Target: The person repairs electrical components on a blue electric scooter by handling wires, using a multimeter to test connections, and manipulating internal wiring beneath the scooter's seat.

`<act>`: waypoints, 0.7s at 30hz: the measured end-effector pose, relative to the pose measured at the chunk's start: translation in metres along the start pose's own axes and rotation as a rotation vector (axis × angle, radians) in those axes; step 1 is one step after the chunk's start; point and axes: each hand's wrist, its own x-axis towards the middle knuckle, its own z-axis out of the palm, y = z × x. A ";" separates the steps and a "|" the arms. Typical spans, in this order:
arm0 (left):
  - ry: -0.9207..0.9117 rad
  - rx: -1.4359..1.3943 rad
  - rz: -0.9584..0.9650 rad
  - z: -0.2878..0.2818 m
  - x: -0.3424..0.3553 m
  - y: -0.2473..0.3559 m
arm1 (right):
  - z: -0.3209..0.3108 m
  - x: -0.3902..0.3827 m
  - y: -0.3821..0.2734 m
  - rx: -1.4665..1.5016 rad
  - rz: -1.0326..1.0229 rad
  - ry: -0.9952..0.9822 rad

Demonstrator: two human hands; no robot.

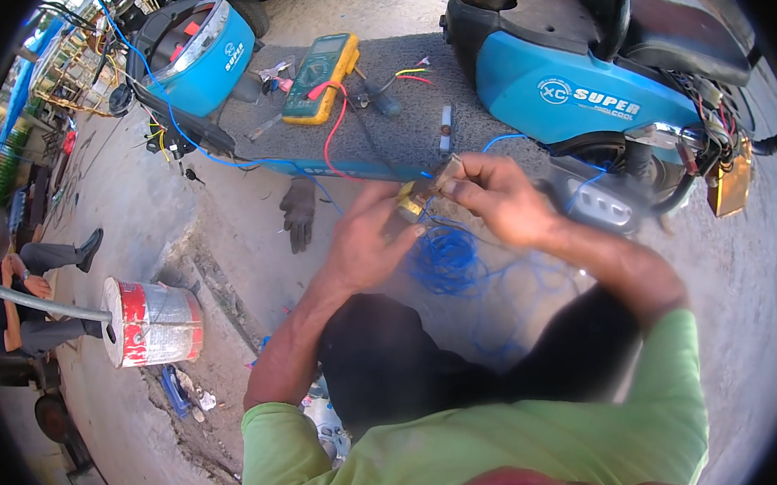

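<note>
Both of my hands meet in front of me over the near edge of the scooter's footboard (pixel 263 130). My left hand (pixel 363 242) is closed around a small yellow-and-brown piece (pixel 411 203), whose exact kind I cannot make out. My right hand (pixel 505 203) pinches the brown flat end of the same piece between thumb and fingers. A thin blue wire shows close to the fingertips. Below the hands, a loose coil of blue wire (pixel 448 261) lies on the ground. Beyond them, a yellow multimeter (pixel 320 78) rests on the footboard, with a red lead (pixel 344 124) running from it.
Stripped coloured wires (pixel 404 76) and a small silver bar (pixel 445 128) lie on the footboard. Blue scooter bodywork (pixel 558 95) with hanging wires stands at right. A dark glove (pixel 299 214) and a red-and-white bucket (pixel 155 320) are on the left ground. Another person (pixel 27 286) sits far left.
</note>
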 end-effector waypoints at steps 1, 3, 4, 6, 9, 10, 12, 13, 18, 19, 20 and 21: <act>-0.001 -0.002 0.002 0.000 0.001 0.001 | 0.000 -0.001 -0.001 -0.005 0.002 -0.004; 0.043 0.039 0.052 0.000 0.002 0.003 | 0.002 -0.002 -0.003 0.024 -0.012 -0.001; 0.043 0.038 0.053 0.000 0.003 0.004 | 0.003 -0.003 -0.004 0.055 -0.025 0.001; 0.061 0.037 0.055 -0.001 0.004 0.004 | 0.003 -0.005 -0.010 0.084 -0.018 -0.007; 0.042 0.038 0.038 0.000 0.002 0.000 | 0.002 -0.004 -0.011 0.126 0.004 -0.019; 0.043 0.038 0.039 0.000 0.001 0.001 | 0.000 -0.003 -0.010 0.139 0.021 -0.024; -0.061 0.014 -0.141 -0.002 -0.003 0.002 | -0.002 -0.001 -0.006 0.159 0.037 -0.049; -0.058 0.015 -0.143 -0.003 -0.004 0.000 | -0.003 0.001 -0.004 0.180 0.053 -0.072; -0.317 -0.431 -0.243 -0.004 -0.007 -0.009 | -0.004 0.005 0.006 0.260 0.077 -0.093; -0.312 -0.432 -0.245 -0.003 -0.008 -0.009 | -0.004 0.005 0.006 0.244 0.073 -0.083; -0.350 -0.682 -0.289 -0.001 -0.008 -0.009 | -0.004 0.005 0.006 0.242 0.074 -0.087; -0.385 -0.933 -0.330 0.001 -0.009 -0.008 | -0.004 0.003 0.004 0.258 0.060 -0.107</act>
